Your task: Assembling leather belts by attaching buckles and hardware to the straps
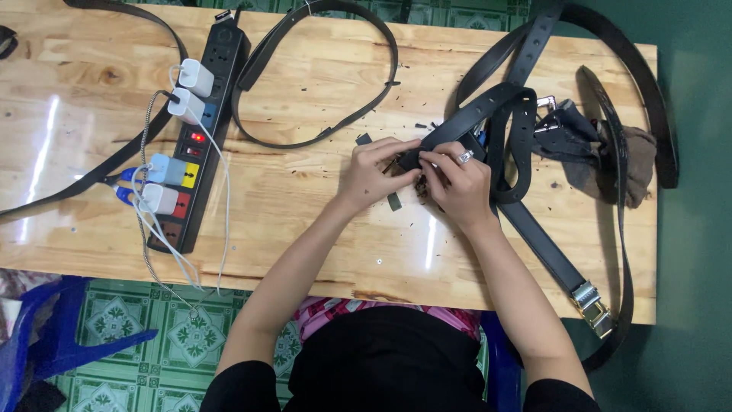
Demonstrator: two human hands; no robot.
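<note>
We pinch the end of a black leather belt strap (488, 114) between the fingers (396, 149) of our left hand (371, 174) and our right hand (457, 183), both clenched on it near the middle of the pale wooden surface (320, 221). At three o'clock lies a brown cloth (637, 164); at nine o'clock, a black power strip (200, 145) with white chargers.

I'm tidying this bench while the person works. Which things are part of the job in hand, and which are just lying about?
In hand:
left hand
right hand
black belt pinched between both

Lying about:
power strip with white chargers
looped belt
silver buckle
brown cloth
wooden table
</note>
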